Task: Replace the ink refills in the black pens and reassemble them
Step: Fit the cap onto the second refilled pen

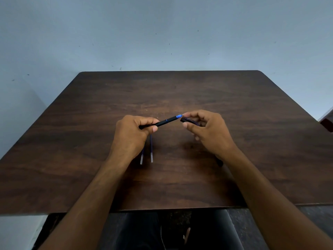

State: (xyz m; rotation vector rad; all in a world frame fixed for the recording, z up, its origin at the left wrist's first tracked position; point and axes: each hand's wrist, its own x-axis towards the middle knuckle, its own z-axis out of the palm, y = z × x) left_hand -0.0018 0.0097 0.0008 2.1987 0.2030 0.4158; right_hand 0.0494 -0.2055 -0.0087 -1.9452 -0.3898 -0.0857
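My left hand (pixel 134 134) grips the rear of a black pen barrel (pixel 165 121) held above the table, pointing up and right. A blue tip (pixel 179 116) pokes out of the barrel's front end. My right hand (pixel 207 129) pinches that tip with thumb and forefinger and also holds a black pen cap (pixel 189 120) in its curled fingers. Two blue ink refills (pixel 151 150) lie on the table below my left hand, one partly hidden by the wrist. A dark pen part (pixel 220 162) shows just under my right wrist.
The dark wooden table (pixel 90 141) runs up to a pale blue wall (pixel 162 33). A reddish-brown object (pixel 327 123) sits at the right edge of view. My dark trousers show below the table's front edge.
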